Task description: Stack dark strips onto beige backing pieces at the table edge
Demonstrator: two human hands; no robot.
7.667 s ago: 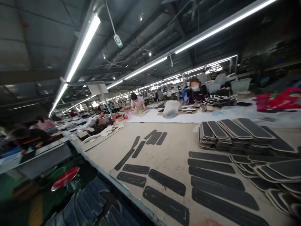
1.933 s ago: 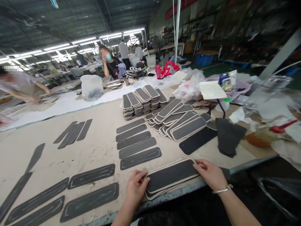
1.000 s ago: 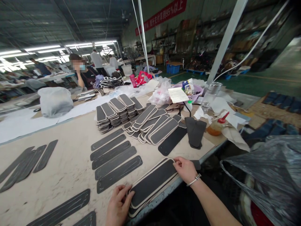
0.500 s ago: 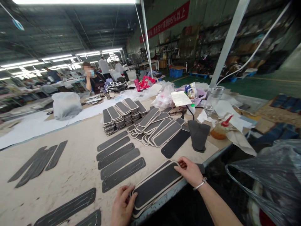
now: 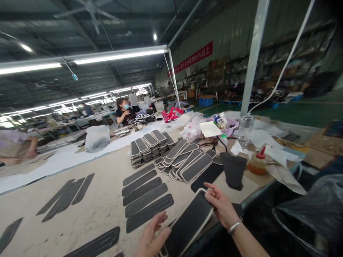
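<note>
A long dark panel with a pale border [image 5: 189,223] is tilted up off the table's near edge. My right hand [image 5: 221,205] pinches its far end, thumb on the dark face and fingers over the rim. At the panel's near left edge is my left hand [image 5: 153,235], its fingers apart and its thumb at the border. Part of another pale-edged piece shows beneath the panel. Left of my hands, several dark strips with shiny streaks [image 5: 150,213] lie in a row. Bordered panels [image 5: 197,167] are heaped beyond them, near neat stacks [image 5: 151,140].
Dark flared pieces [image 5: 233,169] and a red-tipped glue bottle [image 5: 257,163] stand to the right, near a clear jar [image 5: 245,130]. More dark strips [image 5: 65,196] lie left. A plastic bag [image 5: 313,210] hangs beside the table edge. Co-workers [image 5: 125,112] are across the table.
My right hand has raised and tilted the top panel. My left hand's fingers have come off its end and spread. The view has tipped upward and turned left.
</note>
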